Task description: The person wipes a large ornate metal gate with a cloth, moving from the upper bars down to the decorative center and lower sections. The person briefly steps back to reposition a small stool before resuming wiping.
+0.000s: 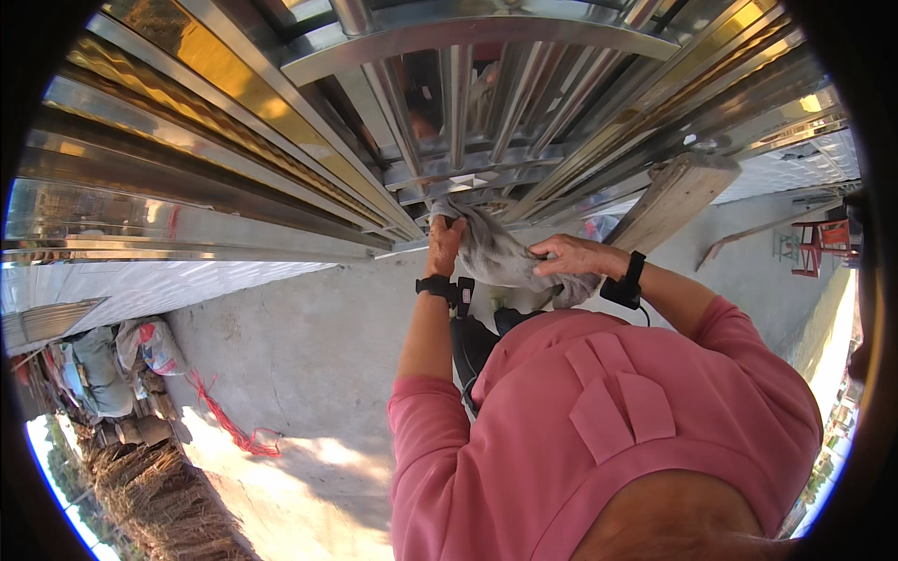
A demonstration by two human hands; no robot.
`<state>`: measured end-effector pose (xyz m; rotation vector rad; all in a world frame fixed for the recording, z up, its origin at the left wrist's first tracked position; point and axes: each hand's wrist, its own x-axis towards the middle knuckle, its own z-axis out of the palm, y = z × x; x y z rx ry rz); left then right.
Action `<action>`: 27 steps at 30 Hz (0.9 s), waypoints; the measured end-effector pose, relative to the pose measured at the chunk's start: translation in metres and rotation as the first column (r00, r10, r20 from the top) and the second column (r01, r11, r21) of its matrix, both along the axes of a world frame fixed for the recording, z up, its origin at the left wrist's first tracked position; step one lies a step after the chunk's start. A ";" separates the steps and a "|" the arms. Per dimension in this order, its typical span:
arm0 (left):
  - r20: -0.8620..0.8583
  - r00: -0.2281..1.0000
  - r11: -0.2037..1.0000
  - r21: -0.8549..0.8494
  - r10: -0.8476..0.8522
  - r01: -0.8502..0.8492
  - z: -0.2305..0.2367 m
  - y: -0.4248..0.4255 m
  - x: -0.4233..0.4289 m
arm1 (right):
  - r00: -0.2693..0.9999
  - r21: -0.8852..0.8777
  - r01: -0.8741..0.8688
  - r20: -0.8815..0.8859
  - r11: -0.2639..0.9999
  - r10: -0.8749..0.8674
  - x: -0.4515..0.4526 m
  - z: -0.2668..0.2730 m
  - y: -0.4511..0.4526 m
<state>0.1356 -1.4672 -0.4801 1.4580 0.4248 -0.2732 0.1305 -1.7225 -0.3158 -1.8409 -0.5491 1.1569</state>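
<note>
A grey, stained cloth (494, 245) that looks like a towel stretches between my two hands. My left hand (443, 245) grips its upper left end, close to the lower part of a shiny metal door with bars (457, 105). Farther right, my right hand (579, 255) has its fingers curled over the same cloth, whose loose end (579, 287) hangs below it. Part of the cloth is hidden behind my fingers. Whether the cloth touches the metal, I cannot tell.
Gold-trimmed metal door panels (280, 116) rise on both sides. A wooden plank (677, 200) leans at the right. Red rope (235, 428) lies on the concrete floor (302, 350). Stuffed sacks (102, 372) and dry bundled stalks (161, 498) are at left, red chairs (821, 242) far right.
</note>
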 end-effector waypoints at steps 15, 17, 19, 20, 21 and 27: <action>0.229 0.953 0.859 0.509 -0.201 0.059 -0.003 -0.034 -0.022 | 0.995 0.000 -0.025 0.092 1.000 0.025 0.008 0.002 -0.004; 0.281 0.931 0.789 0.614 -0.233 0.012 -0.008 -0.043 -0.021 | 0.994 -0.012 0.003 0.113 1.000 -0.002 0.007 0.003 -0.008; 0.216 0.928 0.564 0.826 -0.304 -0.007 -0.017 -0.051 -0.016 | 0.995 -0.052 0.018 0.094 0.998 -0.013 0.005 0.003 -0.014; 0.243 0.923 0.585 0.811 -0.299 -0.024 -0.022 -0.056 -0.014 | 0.998 -0.082 0.006 0.071 0.997 -0.001 0.006 0.002 -0.018; 0.235 0.918 0.623 0.782 -0.320 0.018 -0.025 -0.061 -0.011 | 0.997 -0.105 -0.017 0.069 0.994 0.025 0.007 0.001 -0.020; 0.082 0.913 0.625 0.753 -0.399 0.206 -0.011 -0.050 -0.004 | 0.995 -0.141 0.065 0.078 0.988 -0.054 0.000 -0.007 -0.025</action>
